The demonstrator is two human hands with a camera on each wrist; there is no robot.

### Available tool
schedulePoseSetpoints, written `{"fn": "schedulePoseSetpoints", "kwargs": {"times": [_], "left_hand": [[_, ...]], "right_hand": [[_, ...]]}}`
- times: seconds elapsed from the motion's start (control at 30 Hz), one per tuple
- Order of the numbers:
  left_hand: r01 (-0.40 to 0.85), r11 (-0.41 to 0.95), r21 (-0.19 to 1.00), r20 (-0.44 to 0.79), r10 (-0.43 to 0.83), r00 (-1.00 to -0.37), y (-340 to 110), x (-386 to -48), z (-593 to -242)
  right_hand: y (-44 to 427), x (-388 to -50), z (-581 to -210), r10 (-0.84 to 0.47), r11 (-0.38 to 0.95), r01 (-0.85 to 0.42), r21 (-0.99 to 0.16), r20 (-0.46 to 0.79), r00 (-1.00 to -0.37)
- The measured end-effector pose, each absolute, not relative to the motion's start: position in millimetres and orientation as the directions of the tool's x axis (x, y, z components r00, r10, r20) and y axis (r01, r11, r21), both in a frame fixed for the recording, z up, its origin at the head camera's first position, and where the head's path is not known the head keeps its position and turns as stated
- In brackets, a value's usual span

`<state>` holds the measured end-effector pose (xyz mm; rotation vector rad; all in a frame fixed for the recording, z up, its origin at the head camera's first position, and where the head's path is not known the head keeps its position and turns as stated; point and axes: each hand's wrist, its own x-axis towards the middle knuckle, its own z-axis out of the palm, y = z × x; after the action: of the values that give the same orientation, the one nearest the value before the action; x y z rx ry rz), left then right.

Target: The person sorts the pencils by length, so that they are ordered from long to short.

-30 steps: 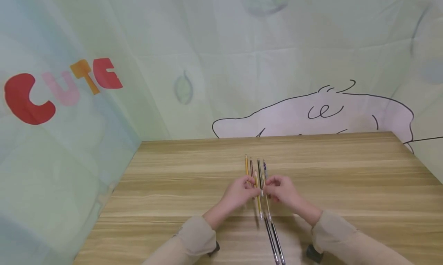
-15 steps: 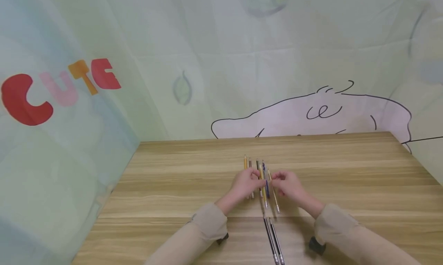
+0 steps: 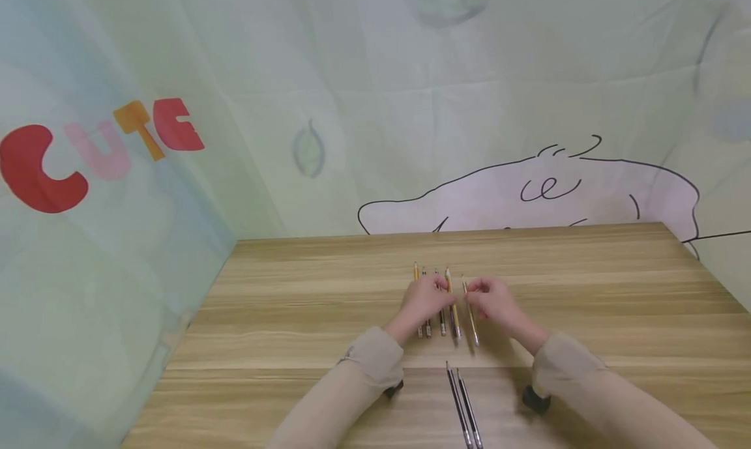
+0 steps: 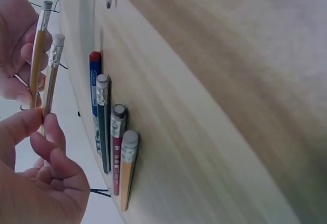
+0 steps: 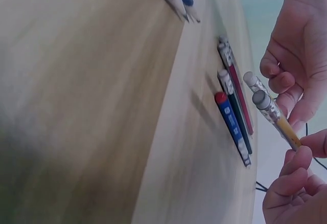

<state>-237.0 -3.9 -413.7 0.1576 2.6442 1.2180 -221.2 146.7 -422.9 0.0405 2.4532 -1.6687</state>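
Observation:
My left hand (image 3: 425, 300) pinches a yellow pencil with a white eraser (image 4: 53, 68) between thumb and finger. A second yellow pencil, with a grey eraser (image 5: 282, 124), is pinched by my right hand (image 3: 494, 302), a little to the right. Both pencils are held above the table, eraser ends towards me. Beneath and left of the hands lies a row: a yellow pencil (image 4: 127, 170), a dark red pencil (image 4: 117, 157), a dark green pencil (image 4: 104, 127) and a blue pen-like stick with a red end (image 4: 94, 88). In the head view, my left hand partly hides this row.
Two dark pencils (image 3: 463, 406) lie side by side near the front of the wooden table (image 3: 281, 345). A printed cloth (image 3: 328, 77) hangs behind and to the left of the table. Dark straps or devices show at both wrists.
Both hands have moved right and farther from me, each carrying its yellow pencil. The gap between the two pencils has widened, and more of the row shows. The two front pencils lie where they were.

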Motion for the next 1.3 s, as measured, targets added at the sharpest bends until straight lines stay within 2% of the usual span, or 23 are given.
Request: {"fn": "schedulePoseSetpoints", "kwargs": {"times": [0.4,1.3], "left_hand": [[0.022,0.698,0.716,-0.136,0.17,-0.976,10,-246,-421],[0.024,0.824,0.567,-0.104,0.101,-0.99,27,-248,-432]], "right_hand": [[154,-230,-426,-0.024,0.422,0.15,-0.894,-0.177,-0.984],[164,-233,-434,-0.007,0.401,0.149,-0.904,-0.166,-0.986]]}}
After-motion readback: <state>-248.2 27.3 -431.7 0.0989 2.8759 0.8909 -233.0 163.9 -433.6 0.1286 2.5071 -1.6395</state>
